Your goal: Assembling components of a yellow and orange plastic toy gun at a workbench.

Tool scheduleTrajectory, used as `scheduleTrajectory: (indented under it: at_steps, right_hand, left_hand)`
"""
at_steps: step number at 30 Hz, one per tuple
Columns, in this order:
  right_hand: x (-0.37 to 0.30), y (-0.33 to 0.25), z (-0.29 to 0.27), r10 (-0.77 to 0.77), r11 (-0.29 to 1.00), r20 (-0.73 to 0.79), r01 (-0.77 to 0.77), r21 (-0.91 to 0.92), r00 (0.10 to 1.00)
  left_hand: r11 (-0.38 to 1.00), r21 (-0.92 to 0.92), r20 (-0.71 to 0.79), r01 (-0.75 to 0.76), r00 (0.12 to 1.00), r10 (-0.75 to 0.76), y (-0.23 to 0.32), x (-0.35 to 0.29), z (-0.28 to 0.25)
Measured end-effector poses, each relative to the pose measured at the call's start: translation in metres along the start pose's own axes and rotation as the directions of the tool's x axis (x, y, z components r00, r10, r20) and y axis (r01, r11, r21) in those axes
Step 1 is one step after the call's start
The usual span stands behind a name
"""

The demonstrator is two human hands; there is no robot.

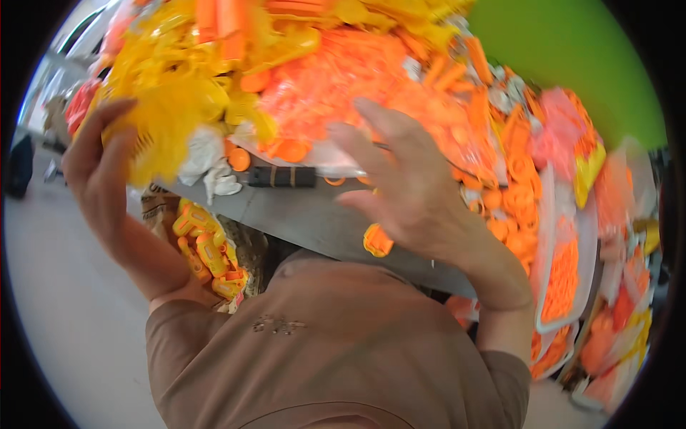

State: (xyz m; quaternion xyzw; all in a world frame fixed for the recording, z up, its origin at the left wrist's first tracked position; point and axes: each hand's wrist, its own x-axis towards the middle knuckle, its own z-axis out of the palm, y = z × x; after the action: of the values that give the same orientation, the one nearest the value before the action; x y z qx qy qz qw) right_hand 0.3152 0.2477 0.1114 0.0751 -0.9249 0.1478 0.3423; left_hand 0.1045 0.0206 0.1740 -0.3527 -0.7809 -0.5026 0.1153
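Note:
On the left, my left hand [103, 164] is closed on a yellow plastic part [164, 132], which is smeared by motion. Its exact shape cannot be told. Over the table's near side my right hand [414, 182] is held with fingers apart and nothing in it. Below that hand, a small orange and yellow round piece [377, 241] lies at the edge of the grey table [286, 214]. A black block-shaped object [281, 176] rests between my hands, beside loose orange round caps [240, 159]. Behind it spreads a heap of orange parts in clear plastic [336, 79].
Yellow plastic parts [279, 50] are piled at the back left. An open sack below the table's left edge holds yellow and orange pieces [209, 250]. A large green surface [572, 64] stands at the back right. White tubs [589, 243] with orange parts line the right side.

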Motion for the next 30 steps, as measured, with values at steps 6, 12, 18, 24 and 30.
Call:
scheduleTrajectory:
  at_steps: [6, 12, 18, 24, 30]
  right_hand:
    - [-0.058, -0.044, 0.036, 0.284, 0.910, 0.411, -0.379, 0.170, 0.866]
    - [-0.123, -0.049, 0.038, 0.478, 0.570, 0.245, -0.510, 0.645, 0.844]
    - [-0.152, -0.063, 0.051, 0.583, 0.236, 0.366, -0.582, 0.778, 0.725]
    - [-0.177, -0.058, 0.019, 0.538, 0.330, 0.515, -0.729, 0.600, 0.667]
    - [-0.194, -0.036, -0.011, 0.809, 0.543, 0.004, -0.750, 0.378, 0.588]
  left_hand:
    - [0.913, -0.277, 0.342, 0.300, 0.919, -0.199, 0.024, -0.049, 0.057]
    - [0.826, -0.560, 0.474, 0.053, 0.839, 0.267, -0.014, -0.095, 0.120]
    - [0.742, -0.573, 0.600, 0.346, 0.795, 0.093, 0.005, -0.136, 0.174]
    - [0.911, -0.412, 0.615, 0.006, 0.740, 0.273, -0.009, -0.108, 0.199]
    - [0.855, -0.493, 0.626, 0.160, 0.748, 0.221, -0.006, -0.107, 0.210]
